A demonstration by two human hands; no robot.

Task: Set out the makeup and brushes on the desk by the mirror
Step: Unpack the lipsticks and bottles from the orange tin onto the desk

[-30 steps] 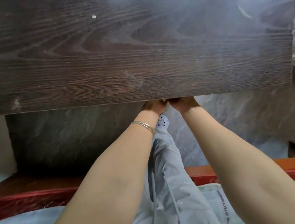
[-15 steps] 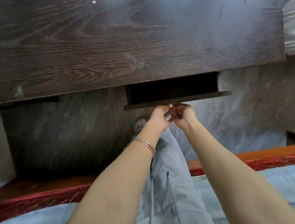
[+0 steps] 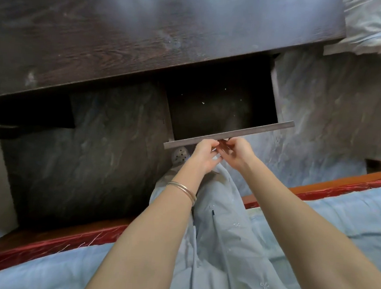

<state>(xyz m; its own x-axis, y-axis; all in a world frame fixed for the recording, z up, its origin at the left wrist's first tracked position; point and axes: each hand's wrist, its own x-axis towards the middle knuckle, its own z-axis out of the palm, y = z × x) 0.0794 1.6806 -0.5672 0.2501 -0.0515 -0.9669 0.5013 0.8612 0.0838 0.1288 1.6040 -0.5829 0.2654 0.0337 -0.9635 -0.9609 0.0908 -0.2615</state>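
Observation:
A dark wooden desk (image 3: 130, 30) fills the top of the view. Beneath its front edge a drawer (image 3: 220, 110) stands pulled out, its inside dark with only a few pale specks showing. My left hand (image 3: 203, 153) and my right hand (image 3: 238, 151) sit side by side under the middle of the drawer front (image 3: 262, 130), fingers curled round something there; the handle itself is hidden by my fingers. No makeup, brushes or mirror are in view.
A grey stone-patterned floor (image 3: 92, 149) lies under the desk. I sit on a bed with a red wooden edge (image 3: 45, 244) and pale blue cover (image 3: 351, 211). My leg in light blue trousers (image 3: 219, 227) stretches below the drawer. Pale bedding (image 3: 379, 25) lies at the top right.
The drawer has slid out from under the desk toward me, from closed to well open. Both hands came back with its front.

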